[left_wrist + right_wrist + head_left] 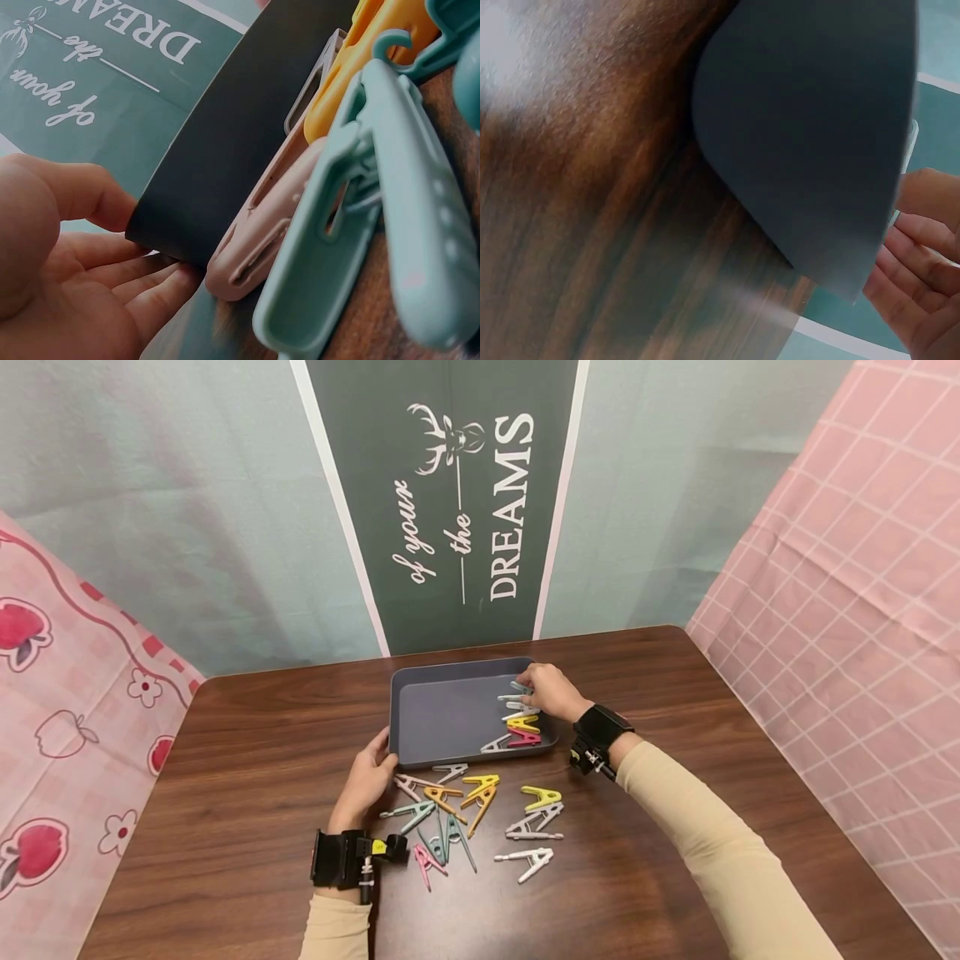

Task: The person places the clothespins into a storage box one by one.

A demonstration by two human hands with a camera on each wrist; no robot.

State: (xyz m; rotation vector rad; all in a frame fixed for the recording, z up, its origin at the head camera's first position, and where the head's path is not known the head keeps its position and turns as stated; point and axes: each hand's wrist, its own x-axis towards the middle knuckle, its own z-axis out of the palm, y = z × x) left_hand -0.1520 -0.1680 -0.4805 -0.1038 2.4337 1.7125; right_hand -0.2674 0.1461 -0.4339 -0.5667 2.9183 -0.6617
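A dark grey rectangular tray (450, 710) lies on the table. At its near left corner my left hand (367, 774) holds the rim, thumb and fingers around the corner, as the left wrist view shows. My right hand (553, 692) reaches over the right side and pinches a teal clothespin (517, 686) inside the tray. Below it a row of clothespins runs along that side, among them a yellow clothespin (523, 723), a red clothespin (523, 738) and a grey clothespin (495, 744). In the right wrist view the tray wall (810, 135) hides the fingertips.
Loose clothespins lie in front of the tray: a mint clothespin (315, 247), an orange clothespin (444, 795), a pink clothespin (427, 862), a lime clothespin (542, 797), a white clothespin (531, 861) and several more. Behind the wooden table (645, 860) hangs a printed cloth (465, 627).
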